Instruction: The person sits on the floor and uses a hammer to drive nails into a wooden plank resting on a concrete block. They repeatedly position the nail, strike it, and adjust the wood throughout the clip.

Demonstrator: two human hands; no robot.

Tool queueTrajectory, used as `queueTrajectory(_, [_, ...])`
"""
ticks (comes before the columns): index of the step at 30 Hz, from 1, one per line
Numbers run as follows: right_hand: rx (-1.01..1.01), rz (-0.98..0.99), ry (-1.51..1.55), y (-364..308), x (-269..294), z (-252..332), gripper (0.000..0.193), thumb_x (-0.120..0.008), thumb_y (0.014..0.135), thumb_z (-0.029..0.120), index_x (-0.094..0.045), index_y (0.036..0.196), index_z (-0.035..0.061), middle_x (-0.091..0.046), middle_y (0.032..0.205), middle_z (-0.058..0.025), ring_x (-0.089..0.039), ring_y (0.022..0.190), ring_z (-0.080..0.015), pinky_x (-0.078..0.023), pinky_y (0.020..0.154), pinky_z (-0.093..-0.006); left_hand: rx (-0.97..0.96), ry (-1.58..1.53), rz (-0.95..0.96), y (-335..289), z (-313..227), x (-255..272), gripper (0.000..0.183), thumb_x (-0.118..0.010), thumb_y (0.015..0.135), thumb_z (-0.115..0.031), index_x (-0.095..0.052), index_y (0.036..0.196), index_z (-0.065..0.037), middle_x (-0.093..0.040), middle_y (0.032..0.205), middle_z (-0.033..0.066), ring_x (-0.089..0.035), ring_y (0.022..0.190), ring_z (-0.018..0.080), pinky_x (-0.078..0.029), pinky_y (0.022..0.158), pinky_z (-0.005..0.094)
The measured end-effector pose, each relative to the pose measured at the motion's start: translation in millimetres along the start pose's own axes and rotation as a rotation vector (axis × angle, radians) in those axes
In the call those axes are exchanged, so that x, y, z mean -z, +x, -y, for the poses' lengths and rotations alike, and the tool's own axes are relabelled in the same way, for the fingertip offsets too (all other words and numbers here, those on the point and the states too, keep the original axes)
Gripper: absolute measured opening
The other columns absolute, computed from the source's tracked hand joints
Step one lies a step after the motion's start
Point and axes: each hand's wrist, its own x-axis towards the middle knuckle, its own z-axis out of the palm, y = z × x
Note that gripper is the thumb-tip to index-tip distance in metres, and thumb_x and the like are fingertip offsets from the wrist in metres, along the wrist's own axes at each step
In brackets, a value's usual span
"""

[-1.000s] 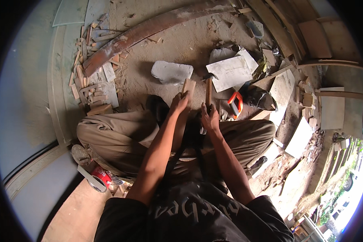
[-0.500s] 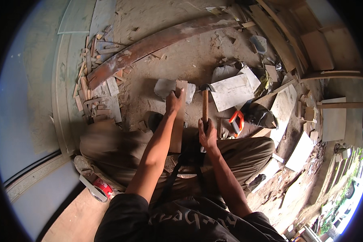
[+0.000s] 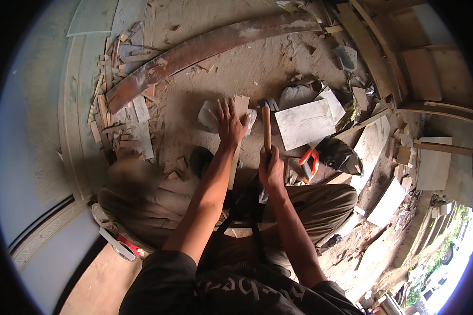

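Observation:
My left hand [image 3: 230, 125] lies with its fingers spread on a narrow wooden board [image 3: 242, 103]. The board's far end rests on a pale stone block [image 3: 207, 116], and its near end reaches toward my lap. Much of the board is covered by my hand and forearm. My right hand [image 3: 271, 169] is wrapped round the wooden handle of a hammer [image 3: 267, 126]. The hammer's dark head points away from me, just right of the block and apart from the board.
An orange-and-grey tool handle [image 3: 311, 164] lies right of the hammer, beside a black bag [image 3: 341, 156]. Pale panels [image 3: 305, 124] lie beyond. A long reddish plank [image 3: 205, 55] crosses the far floor. Wood scraps [image 3: 129, 137] are heaped at the left.
My left hand has gone from gripping the board to lying spread on it. My right hand still holds the hammer, whose head has risen slightly in the picture.

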Motion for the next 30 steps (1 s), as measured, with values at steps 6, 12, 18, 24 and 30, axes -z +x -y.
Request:
queueTrajectory(6, [0.153,-0.018,-0.055,46,-27,-7,0.027,-0.052,0.097,0.017,-0.044,0.117,-0.0007,-0.06,0.074,-0.0296,-0.059,0.068,-0.0501,-0.043,0.052,-0.0518,0.019,-0.055,0.072,3,5,-6,0.085,-0.062,0.081,-0.05,-0.033,0.144,-0.001,-0.034,0.149,0.0214,-0.021,0.144,0.0337,-0.003,0.112,0.0676])
queueTrajectory(12, [0.223,0.05,-0.15,62,-36,-40,0.029,-0.052,0.097,0.014,-0.043,0.119,-0.0015,-0.058,0.074,-0.0311,-0.057,0.068,-0.0516,-0.042,0.05,-0.0528,0.016,-0.131,0.072,6,1,-4,0.083,-0.061,0.081,-0.046,-0.032,0.143,0.001,-0.035,0.148,0.0233,-0.024,0.142,0.0363,0.0,0.11,0.0683])
queueTrajectory(18, [0.076,0.053,-0.012,65,-25,-1,0.032,-0.049,0.098,0.022,-0.044,0.119,-0.0006,-0.059,0.072,-0.033,-0.058,0.068,-0.0524,-0.043,0.053,-0.058,0.004,-0.133,0.03,3,8,-8,0.083,-0.06,0.082,-0.046,-0.032,0.143,0.003,-0.034,0.147,0.0248,-0.023,0.142,0.0373,0.004,0.109,0.069])
queueTrajectory(24, [0.2,0.045,-0.173,67,-23,-14,0.028,-0.048,0.098,0.022,-0.044,0.111,-0.0021,-0.058,0.07,-0.0341,-0.058,0.069,-0.053,-0.043,0.054,-0.06,0.024,-0.114,0.08,10,6,-7,0.083,-0.059,0.082,-0.047,-0.032,0.144,0.002,-0.033,0.149,0.023,-0.021,0.144,0.0347,0.003,0.111,0.068])
queueTrajectory(30, [0.195,0.199,-0.273,67,-32,-26,0.035,-0.054,0.094,0.015,-0.039,0.121,-0.0031,-0.06,0.076,-0.0333,-0.057,0.069,-0.052,-0.043,0.052,-0.0571,0.024,-0.095,0.112,6,3,-6,0.085,-0.059,0.082,-0.048,-0.03,0.145,0.001,-0.031,0.15,0.024,-0.021,0.144,0.0347,0.002,0.11,0.0691])
